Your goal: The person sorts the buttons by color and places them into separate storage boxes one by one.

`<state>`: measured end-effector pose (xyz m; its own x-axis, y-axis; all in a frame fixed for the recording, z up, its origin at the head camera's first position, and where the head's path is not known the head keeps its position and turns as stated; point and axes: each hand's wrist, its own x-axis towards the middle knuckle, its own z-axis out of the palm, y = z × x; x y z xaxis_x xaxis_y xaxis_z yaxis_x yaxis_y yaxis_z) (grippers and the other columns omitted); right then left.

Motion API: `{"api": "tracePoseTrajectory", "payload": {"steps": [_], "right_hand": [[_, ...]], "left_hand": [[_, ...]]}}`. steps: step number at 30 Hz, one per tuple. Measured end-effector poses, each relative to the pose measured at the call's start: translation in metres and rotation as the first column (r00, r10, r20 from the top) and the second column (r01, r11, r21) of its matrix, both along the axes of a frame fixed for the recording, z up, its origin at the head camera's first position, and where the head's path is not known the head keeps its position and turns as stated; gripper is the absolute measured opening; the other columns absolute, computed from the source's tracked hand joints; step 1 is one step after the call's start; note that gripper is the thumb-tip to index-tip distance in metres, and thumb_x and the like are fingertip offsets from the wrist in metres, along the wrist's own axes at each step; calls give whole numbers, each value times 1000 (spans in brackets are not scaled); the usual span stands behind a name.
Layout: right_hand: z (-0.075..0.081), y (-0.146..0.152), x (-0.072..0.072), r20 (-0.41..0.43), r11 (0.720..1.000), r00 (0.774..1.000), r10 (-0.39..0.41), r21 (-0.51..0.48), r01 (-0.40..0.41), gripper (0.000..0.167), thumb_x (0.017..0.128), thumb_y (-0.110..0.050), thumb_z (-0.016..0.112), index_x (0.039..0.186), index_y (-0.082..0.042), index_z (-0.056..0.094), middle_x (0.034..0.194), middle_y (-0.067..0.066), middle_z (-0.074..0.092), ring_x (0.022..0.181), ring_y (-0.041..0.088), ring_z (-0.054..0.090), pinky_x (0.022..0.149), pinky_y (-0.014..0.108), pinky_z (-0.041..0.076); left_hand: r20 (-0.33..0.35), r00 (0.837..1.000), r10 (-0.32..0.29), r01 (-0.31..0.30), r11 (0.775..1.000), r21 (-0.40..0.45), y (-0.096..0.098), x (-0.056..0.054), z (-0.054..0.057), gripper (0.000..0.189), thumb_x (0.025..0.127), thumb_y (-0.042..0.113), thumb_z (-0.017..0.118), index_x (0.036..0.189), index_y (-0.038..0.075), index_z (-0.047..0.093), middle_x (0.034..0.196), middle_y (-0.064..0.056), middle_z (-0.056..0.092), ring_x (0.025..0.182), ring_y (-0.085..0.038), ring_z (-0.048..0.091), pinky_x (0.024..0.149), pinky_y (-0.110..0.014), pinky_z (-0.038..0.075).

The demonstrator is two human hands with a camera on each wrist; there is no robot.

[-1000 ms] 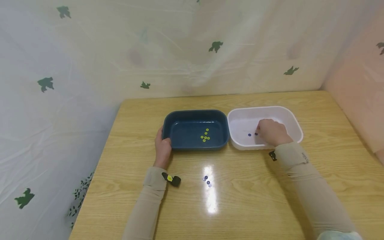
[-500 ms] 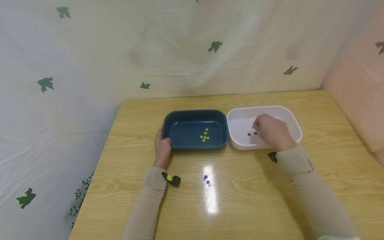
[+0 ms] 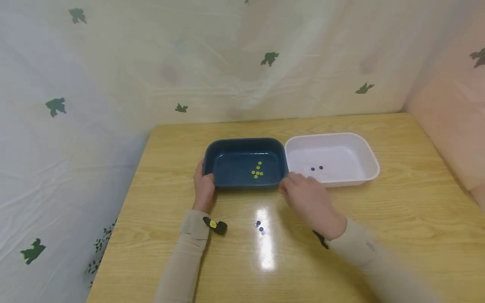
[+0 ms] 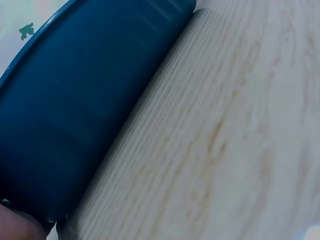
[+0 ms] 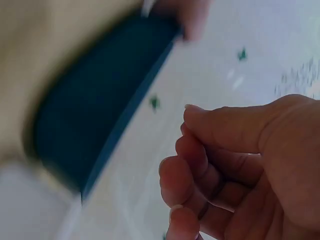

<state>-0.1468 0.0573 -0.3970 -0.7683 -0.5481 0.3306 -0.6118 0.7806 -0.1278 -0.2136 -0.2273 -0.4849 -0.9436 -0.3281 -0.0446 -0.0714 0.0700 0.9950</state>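
My left hand (image 3: 204, 187) grips the left end of a dark blue tub (image 3: 233, 170), thumb by its near corner. In the left wrist view the tub's outer wall (image 4: 85, 95) fills the left side, with a bit of that hand at the bottom corner. Several small yellow buttons (image 3: 257, 173) lie inside the tub. My right hand (image 3: 308, 202) is over the table before the two tubs, slightly blurred. The right wrist view shows its fingers (image 5: 177, 182) loosely curled, thumb near the index fingertip, nothing visible between them. Several small dark blue and paler buttons (image 3: 261, 229) lie on the table.
A white tub (image 3: 348, 162) stands against the dark blue one on the right, with two dark blue buttons (image 3: 321, 167) on its floor. Behind the wooden table (image 3: 170, 147) hangs a pale curtain (image 3: 227, 63) with green bird shapes.
My right hand has left the white tub and moved left and toward me, out over the table. Two blue buttons now show uncovered in the white tub. The left hand stays put.
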Motion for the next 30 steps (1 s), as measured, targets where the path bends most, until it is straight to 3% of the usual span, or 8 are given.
{"api": "tracePoseTrajectory", "payload": {"steps": [5,12,21,30], "right_hand": [[-31,-37,23,75,985,987,139,97,-146,9,86,-19,70,85,-10,65,78,-1,56,70,17,54,58,30,44],[-66,-55,31,147,972,978,149,158,-172,13,85,-21,62,78,-11,62,72,-3,49,65,16,51,56,30,42],[-79,-59,34,272,963,950,151,176,-203,7,83,-18,64,83,-12,67,74,-4,51,66,13,49,58,27,41],[-79,-56,29,232,967,960,156,162,-197,11,84,-21,65,78,-13,68,70,-5,51,63,11,46,56,27,38]], "left_hand": [[-9,1000,9,-9,1000,-8,-1,-4,-5,75,74,-9,35,148,5,37,152,-9,37,139,-19,29,114,-36,21],[41,999,3,-2,1000,-17,-1,1,-13,75,75,-10,37,149,5,36,152,-9,36,140,-20,27,115,-39,20],[43,999,14,-13,1000,-27,-1,6,-18,75,75,-9,36,149,3,35,153,-13,34,141,-24,26,115,-42,20],[33,999,1,0,1000,-14,-1,4,-16,75,76,-9,36,150,5,34,153,-12,34,141,-24,26,115,-42,19]]}}
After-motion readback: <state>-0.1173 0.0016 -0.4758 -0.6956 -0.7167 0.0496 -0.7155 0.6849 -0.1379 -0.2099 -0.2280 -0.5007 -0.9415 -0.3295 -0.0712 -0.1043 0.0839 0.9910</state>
